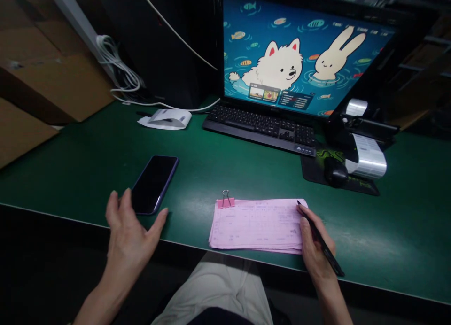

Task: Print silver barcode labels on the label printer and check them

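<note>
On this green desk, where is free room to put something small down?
Bare green desk lies between the phone and the pink papers, between those papers and the keyboard, and right of the right hand. It is crowded around the mouse pad, where mouse and white labels sit close together.

Free lane on the green desk (192,184) between phone (155,181) and pink sheets (259,226), keyboard (259,127) beyond

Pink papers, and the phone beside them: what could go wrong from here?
The pink papers lie close to the desk's near edge and might slip off. The pen in the right hand points at their far right corner and could leave a stray mark. The left hand might nudge the phone.
</note>
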A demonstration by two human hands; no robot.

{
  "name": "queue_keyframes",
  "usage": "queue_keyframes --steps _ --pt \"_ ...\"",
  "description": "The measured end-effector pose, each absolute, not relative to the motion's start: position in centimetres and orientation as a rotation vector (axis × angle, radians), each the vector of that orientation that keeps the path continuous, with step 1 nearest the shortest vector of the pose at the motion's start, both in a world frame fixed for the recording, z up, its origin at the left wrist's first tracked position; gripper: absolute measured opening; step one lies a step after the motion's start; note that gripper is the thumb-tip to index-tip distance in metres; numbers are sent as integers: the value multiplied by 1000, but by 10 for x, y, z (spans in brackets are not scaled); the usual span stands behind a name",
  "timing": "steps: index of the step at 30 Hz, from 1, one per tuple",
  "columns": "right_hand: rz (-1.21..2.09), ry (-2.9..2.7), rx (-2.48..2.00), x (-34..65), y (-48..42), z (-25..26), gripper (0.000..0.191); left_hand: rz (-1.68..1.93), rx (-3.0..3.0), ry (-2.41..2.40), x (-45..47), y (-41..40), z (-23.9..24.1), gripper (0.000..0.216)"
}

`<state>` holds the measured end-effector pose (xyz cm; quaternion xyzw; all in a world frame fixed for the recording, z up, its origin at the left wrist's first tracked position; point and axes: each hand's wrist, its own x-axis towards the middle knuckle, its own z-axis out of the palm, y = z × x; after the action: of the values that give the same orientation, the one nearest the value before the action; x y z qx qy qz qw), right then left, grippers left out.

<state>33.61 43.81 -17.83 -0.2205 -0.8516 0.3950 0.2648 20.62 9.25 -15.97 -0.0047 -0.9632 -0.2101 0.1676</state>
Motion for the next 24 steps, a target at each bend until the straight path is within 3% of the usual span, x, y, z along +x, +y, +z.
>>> queue_keyframes --steps 5,15,20,24 --pt "997 -2336 -597 338 439 -183 33 -617 -8 -2696 207 95 -157 81" --pt "739 -2460 -258 328 436 -187 35 -589 -5 -2620 193 95 -154 85" --pt "571 -2525 -225 309 416 -197 42 -662 -342 -2462 200 143 -155 70" --pt "370 -2562 -236 289 410 -193 49 -686 -806 -2533 207 175 -183 65"
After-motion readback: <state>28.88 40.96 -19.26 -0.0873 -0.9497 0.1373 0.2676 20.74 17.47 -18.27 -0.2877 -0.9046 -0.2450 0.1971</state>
